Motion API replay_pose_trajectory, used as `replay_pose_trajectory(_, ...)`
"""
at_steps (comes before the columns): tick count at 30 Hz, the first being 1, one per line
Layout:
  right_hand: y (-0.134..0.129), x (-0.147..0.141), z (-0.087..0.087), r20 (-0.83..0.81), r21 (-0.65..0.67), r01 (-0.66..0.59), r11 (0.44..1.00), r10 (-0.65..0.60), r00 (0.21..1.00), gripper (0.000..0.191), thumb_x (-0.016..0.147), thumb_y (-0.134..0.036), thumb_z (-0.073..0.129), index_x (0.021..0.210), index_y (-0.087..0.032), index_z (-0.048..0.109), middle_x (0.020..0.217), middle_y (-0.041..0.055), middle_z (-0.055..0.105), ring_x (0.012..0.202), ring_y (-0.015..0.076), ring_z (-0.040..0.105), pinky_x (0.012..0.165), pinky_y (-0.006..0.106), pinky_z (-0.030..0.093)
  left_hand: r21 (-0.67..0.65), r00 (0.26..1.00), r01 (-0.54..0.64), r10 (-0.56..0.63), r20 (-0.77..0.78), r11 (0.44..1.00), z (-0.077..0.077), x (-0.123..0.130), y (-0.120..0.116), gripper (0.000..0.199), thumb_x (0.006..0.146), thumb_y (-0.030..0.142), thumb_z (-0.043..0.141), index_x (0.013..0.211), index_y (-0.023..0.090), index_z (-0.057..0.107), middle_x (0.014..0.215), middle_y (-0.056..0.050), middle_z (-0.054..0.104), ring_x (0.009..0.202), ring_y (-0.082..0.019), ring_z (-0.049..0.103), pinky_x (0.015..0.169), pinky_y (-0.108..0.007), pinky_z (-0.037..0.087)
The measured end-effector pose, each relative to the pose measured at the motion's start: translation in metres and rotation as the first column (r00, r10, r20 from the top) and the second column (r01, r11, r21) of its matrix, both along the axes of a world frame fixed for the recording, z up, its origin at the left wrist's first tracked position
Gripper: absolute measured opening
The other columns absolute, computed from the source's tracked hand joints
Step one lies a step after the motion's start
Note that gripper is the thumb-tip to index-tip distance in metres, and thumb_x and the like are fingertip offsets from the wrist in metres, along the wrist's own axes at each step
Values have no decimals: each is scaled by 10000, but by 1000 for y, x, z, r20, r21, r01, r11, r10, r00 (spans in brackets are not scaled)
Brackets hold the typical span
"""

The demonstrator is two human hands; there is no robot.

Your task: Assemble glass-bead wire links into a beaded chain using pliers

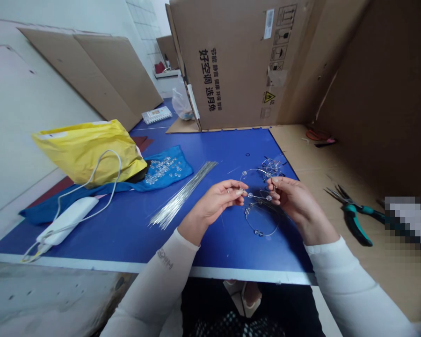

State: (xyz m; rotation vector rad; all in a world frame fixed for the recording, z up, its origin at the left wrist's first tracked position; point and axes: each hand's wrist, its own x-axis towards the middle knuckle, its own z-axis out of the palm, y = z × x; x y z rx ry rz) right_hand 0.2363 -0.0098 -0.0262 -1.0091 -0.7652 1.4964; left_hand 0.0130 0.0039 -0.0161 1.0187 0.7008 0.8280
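Note:
Between my two hands, above the blue table, a thin wire loop with clear beads is held up. My left hand pinches its left side between thumb and fingers. On its right side, the fingertips of my right hand are closed. Just below lies another beaded wire ring on the table. Behind my right hand sits a tangle of small wire pieces. A bundle of straight silvery wires lies left of my left hand. Further left, loose clear beads rest on a blue cloth.
A yellow bag and a white power strip with its cable are at the left. Green-handled pliers lie on cardboard at the right, with red-handled scissors behind. A large cardboard box stands at the back.

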Motion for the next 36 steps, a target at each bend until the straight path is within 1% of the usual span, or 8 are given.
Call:
replay_pose_trajectory(6,0,-1,-1,-10,13,49,999,-49,999,137,684,-241,779,735,-137,708,671,6,584,481,69,430,421,223,336,6,996,-75,75,-42,997,2,1,-1,176,804,152,727,977,122,733,873,-53,697,735,-122,636,773,-300,472)
replay_pose_trajectory(11,1,-3,-3,-33,3,27,1000,-27,999,130,690,-229,775,750,-131,715,678,14,592,486,72,435,420,223,339,-40,989,-149,149,-15,988,-2,4,0,162,783,99,724,944,116,715,840,-44,692,733,-112,631,798,-294,471)
replay_pose_trajectory(16,3,-2,-7,-115,-65,-59,996,52,992,146,637,-184,796,736,-113,716,679,11,581,499,64,424,420,209,323,-73,988,-95,103,118,993,-2,6,-1,366,753,69,743,1098,157,656,856,-24,687,763,-126,651,821,-310,486)
replay_pose_trajectory(18,3,-2,-8,-130,-79,-96,992,85,988,141,636,-174,797,731,-113,712,674,11,577,504,65,421,423,207,327,-77,987,-51,62,150,996,-1,7,-1,376,749,73,747,1104,154,651,848,-16,677,751,-121,650,818,-305,490)
replay_pose_trajectory(20,3,-2,-8,-130,-76,-105,992,94,987,135,646,-171,795,737,-118,710,671,10,574,507,68,420,424,208,331,-52,989,-47,54,137,998,-1,6,-1,355,751,81,747,1086,148,651,841,-11,672,745,-117,651,810,-299,492)
replay_pose_trajectory(24,1,-2,-4,-76,-21,-13,1000,12,997,134,674,-220,795,731,-136,707,693,14,586,503,69,415,417,211,343,127,987,-163,163,5,978,-4,4,4,327,765,96,749,1068,147,636,817,-12,682,761,-131,665,795,-295,489)
replay_pose_trajectory(27,-1,-2,0,-34,21,26,999,-25,999,145,692,-257,796,726,-151,705,686,8,582,499,71,417,417,216,361,212,981,-172,188,-56,962,-6,2,7,328,774,114,747,1076,145,623,809,-10,686,739,-130,666,791,-301,497)
replay_pose_trajectory(36,-2,-4,1,25,2,17,1000,-17,1000,228,656,-315,835,738,-144,710,665,4,586,485,68,441,415,215,371,194,983,-138,159,-95,971,-4,2,5,310,797,161,741,1077,146,609,847,-28,702,730,-124,665,763,-292,505)
